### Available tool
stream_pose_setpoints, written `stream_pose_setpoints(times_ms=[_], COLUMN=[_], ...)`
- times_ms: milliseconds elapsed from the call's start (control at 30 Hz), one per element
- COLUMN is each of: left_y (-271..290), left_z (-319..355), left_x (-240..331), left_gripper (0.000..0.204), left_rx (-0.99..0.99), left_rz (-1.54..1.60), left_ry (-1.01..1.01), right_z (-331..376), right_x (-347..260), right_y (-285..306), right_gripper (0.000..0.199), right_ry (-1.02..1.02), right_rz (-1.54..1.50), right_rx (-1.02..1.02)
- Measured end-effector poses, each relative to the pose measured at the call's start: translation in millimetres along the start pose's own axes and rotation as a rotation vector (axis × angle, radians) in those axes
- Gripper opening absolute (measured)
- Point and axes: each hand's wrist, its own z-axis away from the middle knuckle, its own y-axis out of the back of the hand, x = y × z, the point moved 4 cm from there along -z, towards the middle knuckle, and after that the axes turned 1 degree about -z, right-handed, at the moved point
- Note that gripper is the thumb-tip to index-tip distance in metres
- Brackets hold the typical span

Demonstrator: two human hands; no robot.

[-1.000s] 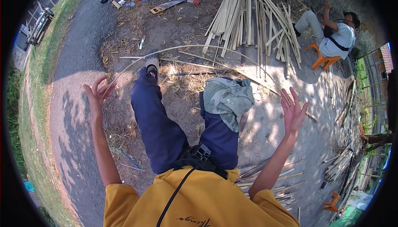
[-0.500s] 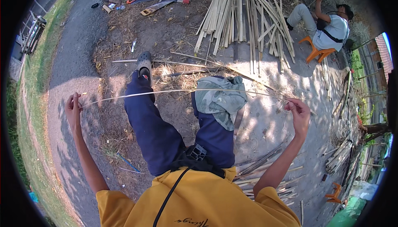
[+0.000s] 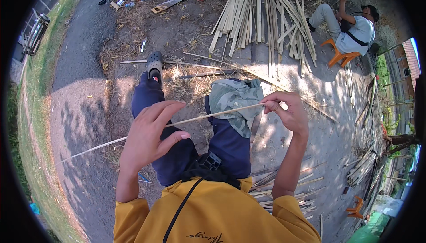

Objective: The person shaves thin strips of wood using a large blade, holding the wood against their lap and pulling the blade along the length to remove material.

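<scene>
A long, thin, pale strip [image 3: 199, 117], of bamboo or similar wood, crosses slantwise over my lap. At its right end my right hand [image 3: 287, 114] pinches it between thumb and fingers. My left hand [image 3: 150, 135] is raised over my left thigh, fingers and thumb apart. The strip runs beneath this hand, its far end reaching out low to the left; whether palm and strip touch I cannot tell. Below the strip, a camouflage cloth [image 3: 235, 98] is draped over my right knee.
Many split strips [image 3: 248, 16] lie piled ahead, with more strips [image 3: 293, 189] low on the right. Saws [image 3: 175, 4] rest on the ground at front left. A person [image 3: 350, 29] sits on an orange stool [image 3: 338, 55] at far right. Another orange stool [image 3: 356, 207] stands lower right.
Both hands have come inward from wide apart. My left hand has let go of the strip's left end and opened above it; my right hand keeps its pinch. The strip now slants down leftward.
</scene>
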Motion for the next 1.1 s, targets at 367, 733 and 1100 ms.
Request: stream_pose_setpoints(times_ms=[367, 733, 1100], left_y=[-56, -61, -56], left_z=[-1, 5, 8], left_x=[-17, -27, -29], left_gripper=[0.013, 0.022, 0.021], left_rx=[-0.087, -0.021, -0.022], left_rz=[0.289, 0.429, 0.432], left_ry=[0.134, 0.25, 0.296], right_z=[-2, 3, -1], right_x=[-11, 38, 36], right_y=[-4, -31, -92], right_gripper=[0.021, 0.047, 0.022], right_ry=[0.208, -0.095, 0.162], right_rz=[0.117, -0.454, 0.389], right_rx=[0.285, 0.537, 0.406])
